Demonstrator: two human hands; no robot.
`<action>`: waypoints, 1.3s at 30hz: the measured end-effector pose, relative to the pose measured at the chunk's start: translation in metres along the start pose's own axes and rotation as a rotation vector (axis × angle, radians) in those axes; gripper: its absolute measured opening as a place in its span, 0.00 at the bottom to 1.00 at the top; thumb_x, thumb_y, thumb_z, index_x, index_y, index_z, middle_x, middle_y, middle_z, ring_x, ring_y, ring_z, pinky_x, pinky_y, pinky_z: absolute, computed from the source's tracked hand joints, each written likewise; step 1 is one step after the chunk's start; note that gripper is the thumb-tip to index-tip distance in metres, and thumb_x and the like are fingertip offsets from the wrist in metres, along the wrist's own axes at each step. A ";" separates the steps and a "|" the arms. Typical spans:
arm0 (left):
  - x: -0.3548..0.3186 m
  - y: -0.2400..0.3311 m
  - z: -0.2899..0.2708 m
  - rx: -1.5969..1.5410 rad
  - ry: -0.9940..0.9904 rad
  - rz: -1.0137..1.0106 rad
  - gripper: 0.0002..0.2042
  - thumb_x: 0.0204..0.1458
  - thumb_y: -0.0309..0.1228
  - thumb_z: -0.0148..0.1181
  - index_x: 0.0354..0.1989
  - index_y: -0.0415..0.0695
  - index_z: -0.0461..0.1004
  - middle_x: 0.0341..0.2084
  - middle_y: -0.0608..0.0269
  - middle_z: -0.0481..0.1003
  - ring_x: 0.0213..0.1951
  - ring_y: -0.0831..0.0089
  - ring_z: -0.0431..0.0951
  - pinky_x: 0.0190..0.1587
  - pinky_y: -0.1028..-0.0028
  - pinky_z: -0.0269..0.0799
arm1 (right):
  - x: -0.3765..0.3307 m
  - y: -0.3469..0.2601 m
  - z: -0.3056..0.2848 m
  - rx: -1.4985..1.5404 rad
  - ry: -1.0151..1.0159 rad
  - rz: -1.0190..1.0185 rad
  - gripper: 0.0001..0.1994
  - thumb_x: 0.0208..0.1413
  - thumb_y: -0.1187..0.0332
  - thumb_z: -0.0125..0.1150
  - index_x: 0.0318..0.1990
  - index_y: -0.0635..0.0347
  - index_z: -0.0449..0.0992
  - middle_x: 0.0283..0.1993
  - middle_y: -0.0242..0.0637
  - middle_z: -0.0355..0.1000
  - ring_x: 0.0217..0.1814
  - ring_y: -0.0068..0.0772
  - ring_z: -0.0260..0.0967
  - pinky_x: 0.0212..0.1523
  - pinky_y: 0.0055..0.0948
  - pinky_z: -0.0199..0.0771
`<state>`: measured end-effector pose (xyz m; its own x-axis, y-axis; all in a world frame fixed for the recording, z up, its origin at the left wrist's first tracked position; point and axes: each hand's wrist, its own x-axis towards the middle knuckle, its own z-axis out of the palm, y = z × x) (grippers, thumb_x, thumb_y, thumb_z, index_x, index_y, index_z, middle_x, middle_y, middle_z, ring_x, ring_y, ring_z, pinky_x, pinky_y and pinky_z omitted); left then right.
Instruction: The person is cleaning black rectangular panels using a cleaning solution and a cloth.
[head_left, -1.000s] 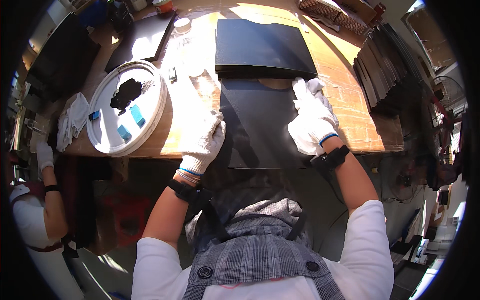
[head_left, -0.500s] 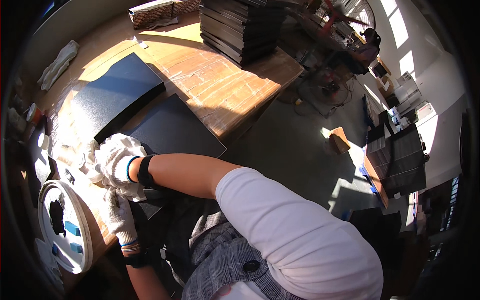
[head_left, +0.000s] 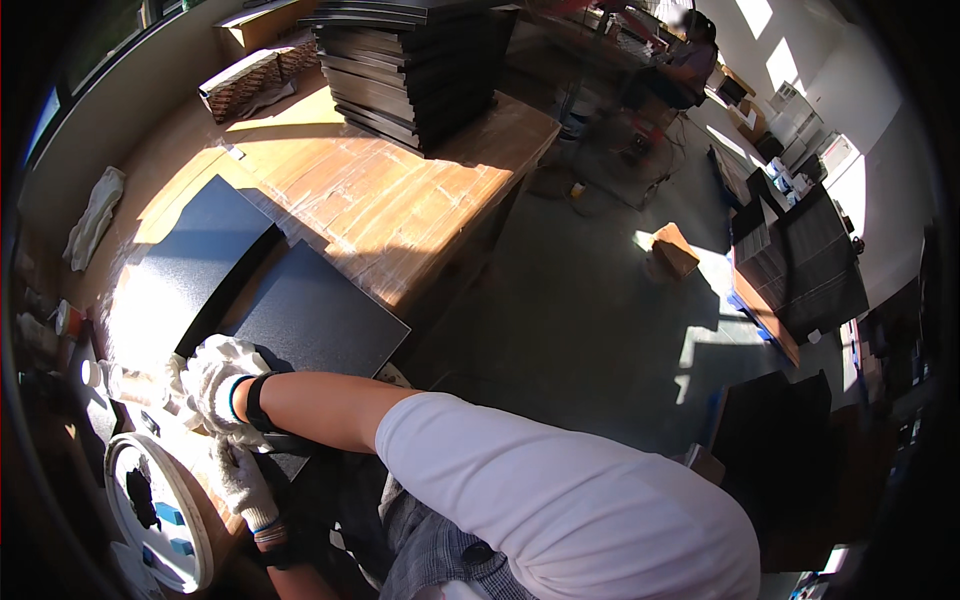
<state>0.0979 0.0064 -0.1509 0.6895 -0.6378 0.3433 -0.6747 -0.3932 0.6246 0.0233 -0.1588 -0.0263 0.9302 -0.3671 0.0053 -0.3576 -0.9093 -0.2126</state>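
My right hand [head_left: 222,388], in a white knitted glove, is closed over something white and crumpled that glare washes out. Just below it, my left hand [head_left: 242,483], also gloved, reaches up to meet the right; its fingertips are partly hidden under the right hand. Both are at the near edge of a flat black panel [head_left: 315,312] on the wooden table [head_left: 330,195]. A second, thicker black panel [head_left: 205,245] with a curved edge lies beside it. Left of my hands is a clear bottle with a white cap [head_left: 92,374], blurred by sunlight.
A white round lid [head_left: 190,555] with blue blocks is at the near left. A tall stack of black panels [head_left: 375,90] stands on the table's far end, near a patterned box [head_left: 245,85]. Beyond the floor, a person [head_left: 690,65] sits near more stacked panels [head_left: 800,265].
The view has shifted, so the table and panels appear lower and further left. My hands stay together at the panel's near edge. A seated person now shows in the background.
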 end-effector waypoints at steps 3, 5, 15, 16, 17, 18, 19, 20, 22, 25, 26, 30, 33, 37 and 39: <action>0.000 0.002 -0.002 0.002 -0.018 -0.006 0.12 0.58 0.26 0.55 0.49 0.38 0.76 0.41 0.51 0.80 0.42 0.60 0.80 0.48 0.67 0.74 | 0.004 0.000 0.006 -0.008 0.005 0.015 0.20 0.55 0.49 0.57 0.51 0.47 0.81 0.50 0.32 0.78 0.54 0.37 0.74 0.53 0.41 0.68; 0.001 -0.005 0.000 0.097 -0.001 0.015 0.12 0.58 0.27 0.55 0.50 0.38 0.75 0.42 0.51 0.80 0.42 0.61 0.80 0.48 0.67 0.74 | 0.005 0.001 0.007 0.046 0.020 0.056 0.22 0.56 0.47 0.55 0.51 0.47 0.81 0.50 0.32 0.78 0.54 0.36 0.74 0.52 0.41 0.68; 0.003 -0.017 0.004 0.007 0.008 0.070 0.13 0.59 0.28 0.55 0.51 0.39 0.74 0.42 0.52 0.80 0.43 0.60 0.80 0.47 0.68 0.74 | 0.012 0.004 0.014 0.072 0.031 0.064 0.24 0.47 0.48 0.65 0.50 0.47 0.81 0.51 0.32 0.78 0.55 0.37 0.73 0.53 0.40 0.69; 0.002 -0.017 0.003 0.004 0.014 0.048 0.13 0.59 0.28 0.55 0.51 0.39 0.74 0.42 0.52 0.80 0.43 0.60 0.80 0.47 0.68 0.74 | 0.012 0.004 0.013 0.075 0.032 0.063 0.24 0.47 0.47 0.64 0.51 0.47 0.81 0.51 0.32 0.78 0.55 0.37 0.73 0.53 0.40 0.69; 0.002 -0.017 0.003 0.000 0.021 0.026 0.13 0.60 0.28 0.55 0.52 0.39 0.74 0.42 0.52 0.80 0.43 0.60 0.80 0.48 0.68 0.74 | 0.010 0.005 0.013 0.077 0.030 0.062 0.24 0.47 0.47 0.64 0.51 0.47 0.81 0.51 0.32 0.78 0.55 0.37 0.73 0.53 0.40 0.69; 0.002 -0.017 0.002 0.002 0.021 0.024 0.13 0.60 0.28 0.55 0.52 0.39 0.74 0.42 0.52 0.80 0.43 0.60 0.80 0.48 0.68 0.74 | 0.009 0.005 0.012 0.091 0.040 0.063 0.25 0.48 0.47 0.63 0.51 0.47 0.81 0.51 0.32 0.78 0.55 0.37 0.73 0.53 0.40 0.69; 0.002 -0.016 0.001 0.025 -0.004 0.029 0.13 0.60 0.28 0.55 0.52 0.39 0.74 0.42 0.52 0.80 0.43 0.60 0.80 0.48 0.68 0.74 | 0.007 0.005 0.011 0.105 0.051 0.066 0.25 0.49 0.46 0.62 0.51 0.47 0.81 0.51 0.32 0.78 0.55 0.37 0.73 0.53 0.40 0.70; 0.003 -0.015 -0.001 0.047 -0.029 0.034 0.13 0.60 0.28 0.55 0.52 0.39 0.74 0.42 0.52 0.80 0.43 0.60 0.80 0.48 0.67 0.74 | 0.007 0.006 0.011 0.106 0.049 0.067 0.25 0.49 0.46 0.62 0.51 0.47 0.81 0.51 0.32 0.78 0.55 0.37 0.73 0.53 0.40 0.70; 0.002 -0.010 -0.003 0.043 -0.026 0.054 0.13 0.60 0.28 0.55 0.52 0.40 0.74 0.42 0.52 0.80 0.43 0.60 0.80 0.48 0.67 0.74 | 0.007 0.005 0.009 0.164 0.034 0.122 0.25 0.50 0.46 0.60 0.52 0.48 0.80 0.51 0.33 0.78 0.56 0.37 0.73 0.53 0.40 0.70; 0.000 -0.008 -0.004 0.046 -0.015 0.080 0.13 0.60 0.29 0.55 0.52 0.39 0.74 0.42 0.52 0.80 0.42 0.61 0.80 0.48 0.67 0.73 | 0.004 0.006 0.005 0.114 0.031 0.068 0.23 0.56 0.47 0.55 0.51 0.51 0.80 0.49 0.36 0.78 0.53 0.37 0.74 0.54 0.37 0.69; 0.000 -0.007 -0.004 0.050 -0.008 0.087 0.13 0.60 0.29 0.55 0.52 0.39 0.74 0.42 0.52 0.80 0.42 0.61 0.80 0.48 0.67 0.73 | 0.005 0.006 0.005 0.115 0.029 0.067 0.23 0.56 0.47 0.55 0.51 0.51 0.80 0.49 0.36 0.78 0.53 0.37 0.74 0.54 0.37 0.69; -0.002 0.000 -0.005 0.053 -0.010 0.099 0.13 0.61 0.29 0.55 0.51 0.38 0.74 0.42 0.52 0.79 0.42 0.61 0.80 0.48 0.67 0.73 | 0.003 0.007 -0.002 0.085 -0.006 0.035 0.23 0.55 0.46 0.55 0.51 0.49 0.80 0.49 0.36 0.78 0.53 0.37 0.74 0.54 0.38 0.68; -0.002 -0.010 -0.003 -0.033 -0.030 0.050 0.13 0.62 0.29 0.54 0.51 0.38 0.74 0.41 0.52 0.79 0.42 0.61 0.80 0.47 0.67 0.74 | 0.003 0.006 -0.005 0.183 -0.033 0.080 0.25 0.55 0.45 0.54 0.52 0.50 0.79 0.48 0.37 0.78 0.51 0.38 0.75 0.53 0.39 0.68; 0.000 -0.005 -0.002 -0.059 -0.041 0.080 0.12 0.62 0.29 0.54 0.51 0.37 0.74 0.41 0.52 0.79 0.41 0.62 0.79 0.47 0.67 0.73 | 0.007 0.009 0.004 0.150 0.100 0.062 0.25 0.49 0.45 0.59 0.49 0.50 0.81 0.44 0.37 0.80 0.47 0.38 0.77 0.46 0.38 0.74; -0.001 -0.003 -0.004 -0.029 -0.040 0.071 0.12 0.62 0.29 0.54 0.51 0.37 0.74 0.40 0.52 0.79 0.40 0.62 0.79 0.47 0.67 0.73 | 0.008 0.007 0.006 0.147 0.080 0.063 0.26 0.48 0.44 0.59 0.49 0.51 0.81 0.44 0.37 0.80 0.46 0.38 0.77 0.45 0.38 0.74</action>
<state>0.1004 0.0108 -0.1496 0.6288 -0.6897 0.3592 -0.7131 -0.3273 0.6200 0.0285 -0.1667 -0.0335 0.8949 -0.4418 0.0636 -0.3932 -0.8478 -0.3559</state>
